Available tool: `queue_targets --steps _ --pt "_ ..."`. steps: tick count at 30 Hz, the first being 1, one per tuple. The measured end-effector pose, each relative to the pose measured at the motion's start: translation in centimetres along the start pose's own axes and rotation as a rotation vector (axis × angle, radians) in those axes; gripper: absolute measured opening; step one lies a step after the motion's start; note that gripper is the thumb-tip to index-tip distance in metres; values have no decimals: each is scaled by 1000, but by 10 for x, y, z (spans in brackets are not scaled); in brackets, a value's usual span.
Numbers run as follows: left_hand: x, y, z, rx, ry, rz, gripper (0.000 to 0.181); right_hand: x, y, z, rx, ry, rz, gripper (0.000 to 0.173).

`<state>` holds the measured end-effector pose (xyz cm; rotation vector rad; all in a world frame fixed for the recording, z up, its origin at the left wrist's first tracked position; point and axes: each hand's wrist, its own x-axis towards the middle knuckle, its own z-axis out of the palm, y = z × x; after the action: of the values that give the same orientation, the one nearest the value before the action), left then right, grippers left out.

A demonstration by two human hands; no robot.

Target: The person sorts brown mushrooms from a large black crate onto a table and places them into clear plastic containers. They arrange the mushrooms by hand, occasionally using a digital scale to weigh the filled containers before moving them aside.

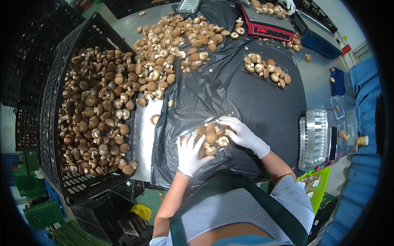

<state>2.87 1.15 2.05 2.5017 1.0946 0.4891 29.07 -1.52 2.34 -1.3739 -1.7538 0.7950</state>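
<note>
A clear plastic tray [197, 125] filled with brown-capped mushrooms [211, 137] lies on the black plastic sheet before me. My left hand [191, 152], in a white glove, rests spread over the tray's left end, fingers on the mushrooms there. At the right end, my gloved right hand [243, 135] has its fingertips on the tray's edge and the mushrooms beside it; whether it grips one cannot be seen. Farther back on the right, a second filled tray [267, 70] stands on the sheet. A large heap of loose mushrooms [160, 52] spreads over the table's back left.
A black crate [50, 123] full of mushrooms stands at left. A red scale [271, 32] holds a mushroom tray at the back, near another person's gloved hand [290, 6]. Stacked clear trays [314, 138] are at right, and a lime-green basket [321, 190] sits below them.
</note>
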Motion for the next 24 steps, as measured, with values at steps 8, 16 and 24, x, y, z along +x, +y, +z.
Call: queue_targets --steps 8,16,24 --pt "-23 -23 -1 -254 199 -161 84 -3 -41 10 -488 -248 -182 88" --pt "-40 -46 9 -401 179 -356 63 -6 -15 14 -635 73 -161 72" --pt "-53 -47 20 -88 86 -277 72 -21 21 -68 -742 181 265 87"
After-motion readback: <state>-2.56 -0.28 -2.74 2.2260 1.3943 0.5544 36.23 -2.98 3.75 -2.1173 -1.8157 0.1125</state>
